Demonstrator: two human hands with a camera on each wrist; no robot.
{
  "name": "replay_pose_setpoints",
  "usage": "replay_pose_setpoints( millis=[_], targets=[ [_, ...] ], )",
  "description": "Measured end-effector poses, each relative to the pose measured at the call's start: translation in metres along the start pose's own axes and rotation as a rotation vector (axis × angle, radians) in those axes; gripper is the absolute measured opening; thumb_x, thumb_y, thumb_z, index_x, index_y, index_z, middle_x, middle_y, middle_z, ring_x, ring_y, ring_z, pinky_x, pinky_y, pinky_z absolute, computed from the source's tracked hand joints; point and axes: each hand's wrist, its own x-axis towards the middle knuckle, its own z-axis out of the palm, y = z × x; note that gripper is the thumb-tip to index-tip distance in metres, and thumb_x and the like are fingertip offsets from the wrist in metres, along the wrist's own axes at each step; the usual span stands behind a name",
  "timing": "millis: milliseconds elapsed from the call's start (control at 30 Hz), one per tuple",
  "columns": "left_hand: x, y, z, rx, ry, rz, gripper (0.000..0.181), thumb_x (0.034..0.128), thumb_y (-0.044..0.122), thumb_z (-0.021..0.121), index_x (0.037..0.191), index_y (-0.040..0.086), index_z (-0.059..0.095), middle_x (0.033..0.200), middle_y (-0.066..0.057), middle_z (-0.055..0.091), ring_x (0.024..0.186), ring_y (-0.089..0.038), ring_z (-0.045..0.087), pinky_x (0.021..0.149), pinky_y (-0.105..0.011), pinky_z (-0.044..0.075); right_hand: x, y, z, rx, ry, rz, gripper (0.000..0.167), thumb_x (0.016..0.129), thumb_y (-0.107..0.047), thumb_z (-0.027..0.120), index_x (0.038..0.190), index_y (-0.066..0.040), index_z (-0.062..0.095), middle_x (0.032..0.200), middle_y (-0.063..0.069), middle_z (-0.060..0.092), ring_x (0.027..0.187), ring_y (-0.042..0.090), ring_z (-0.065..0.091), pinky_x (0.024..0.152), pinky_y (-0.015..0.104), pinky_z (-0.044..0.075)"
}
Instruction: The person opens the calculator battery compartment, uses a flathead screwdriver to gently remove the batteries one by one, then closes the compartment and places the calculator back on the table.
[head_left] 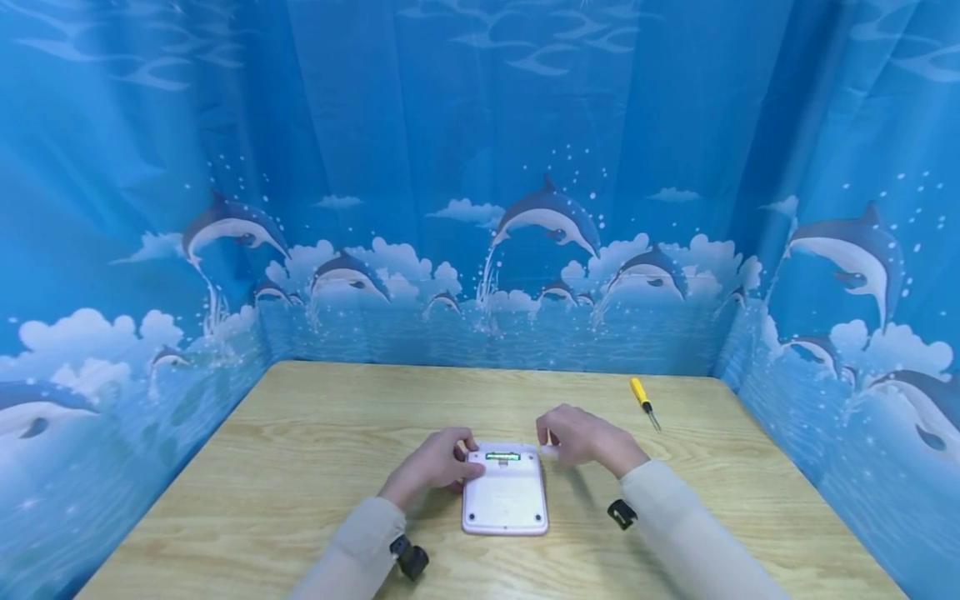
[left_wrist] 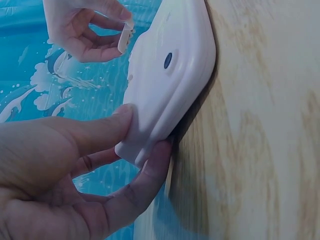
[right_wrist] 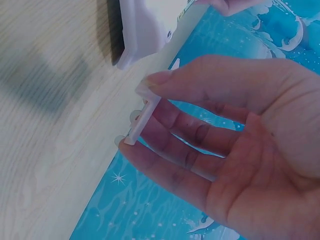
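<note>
A white device (head_left: 504, 498) lies back side up on the table, a green battery (head_left: 502, 456) showing in the slot near its far edge. The left hand (head_left: 438, 464) grips its far left corner, thumb on top and fingers at the edge, seen closely in the left wrist view (left_wrist: 85, 175). Just off the far right corner, the right hand (head_left: 581, 435) pinches a small white cover (right_wrist: 145, 117) between thumb and fingertips, apart from the device. The same cover (left_wrist: 125, 37) shows in the left wrist view.
A yellow-handled screwdriver (head_left: 640, 393) with a two-pronged metal end lies on the wooden table (head_left: 360, 408) at the back right. Blue curtains (head_left: 480, 125) with dolphins stand behind the table and on both sides.
</note>
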Motion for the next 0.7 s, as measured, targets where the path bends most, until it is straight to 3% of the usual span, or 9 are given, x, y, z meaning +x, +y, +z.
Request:
replay_pose_setpoints(
  millis=[233, 467, 700],
  targets=[
    [0.0, 0.001, 0.001, -0.001, 0.005, -0.005, 0.019, 0.0914, 0.013, 0.079, 0.101, 0.011, 0.063, 0.09, -0.01, 0.06, 0.074, -0.022, 0.062, 0.063, -0.033, 0.06, 0.0, 0.005, 0.0, 0.018, -0.031, 0.04, 0.024, 0.084, 0.009, 0.074, 0.097, -0.01, 0.069, 0.092, 0.002, 0.066, 0.084, 0.017, 0.059, 0.081, 0.039, 0.056],
    [-0.001, 0.002, 0.001, 0.032, 0.017, -0.006, 0.019, 0.0915, 0.014, 0.079, 0.1, 0.012, 0.063, 0.087, -0.009, 0.061, 0.072, -0.021, 0.061, 0.062, -0.032, 0.057, 0.0, 0.014, 0.002, -0.014, -0.003, 0.004, 0.012, 0.09, 0.002, 0.073, 0.094, -0.009, 0.069, 0.091, 0.004, 0.067, 0.082, 0.017, 0.058, 0.079, 0.04, 0.055],
    [-0.003, 0.002, 0.001, 0.025, 0.017, -0.008, 0.019, 0.0914, 0.014, 0.079, 0.1, 0.012, 0.062, 0.087, -0.01, 0.061, 0.072, -0.022, 0.061, 0.062, -0.032, 0.058, -0.001, 0.02, 0.001, -0.004, -0.007, 0.023, 0.029, 0.077, 0.013, 0.074, 0.094, -0.01, 0.069, 0.091, 0.004, 0.067, 0.084, 0.019, 0.059, 0.08, 0.041, 0.056]
  ],
)
